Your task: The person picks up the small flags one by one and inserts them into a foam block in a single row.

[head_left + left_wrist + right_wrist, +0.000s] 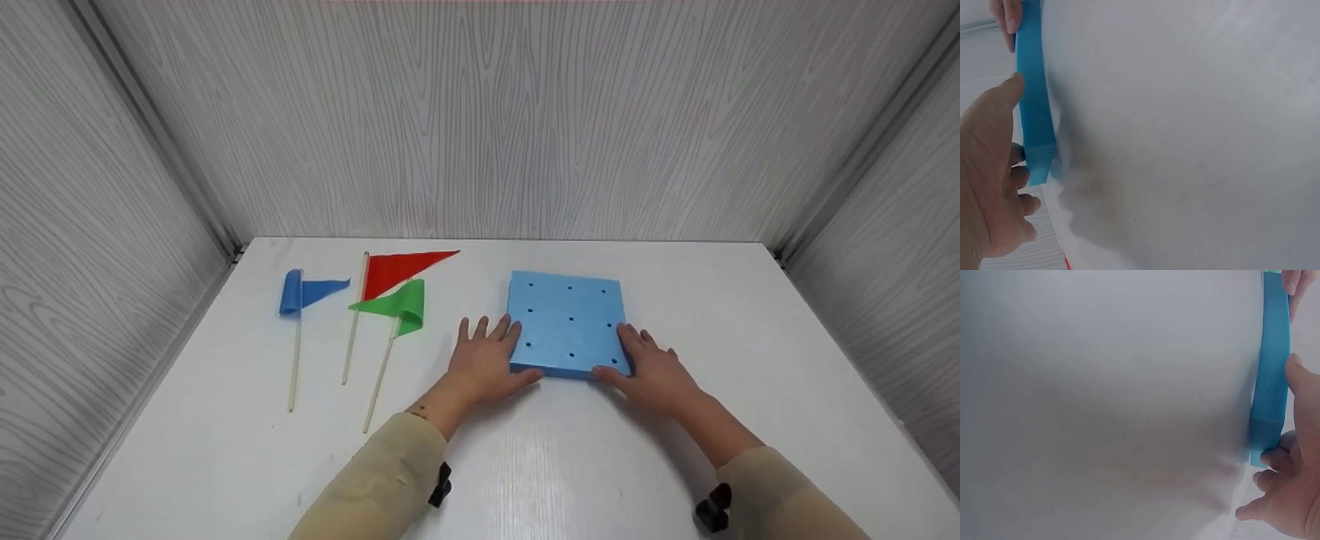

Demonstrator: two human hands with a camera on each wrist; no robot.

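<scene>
A square light-blue board (pixel 555 330) with several small round holes in its top lies flat on the white table. My left hand (pixel 486 364) touches its near left corner, fingers extended along the left side and thumb at the front edge. At the near right corner my right hand (pixel 660 379) touches the board in much the same way. The left wrist view shows the board's thick blue side (pixel 1036 95) beside the left thumb. From the right wrist, the right thumb (pixel 1296 368) appears against the front side, with fingertips near the corner.
Left of the board, three pennant flags on thin wooden sticks lie on the table: a blue flag (pixel 322 291), a red flag (pixel 397 271) and a green flag (pixel 406 306). The blue and green cloths are partly curled. Wood-grain panels (pixel 480 120) enclose the back and sides.
</scene>
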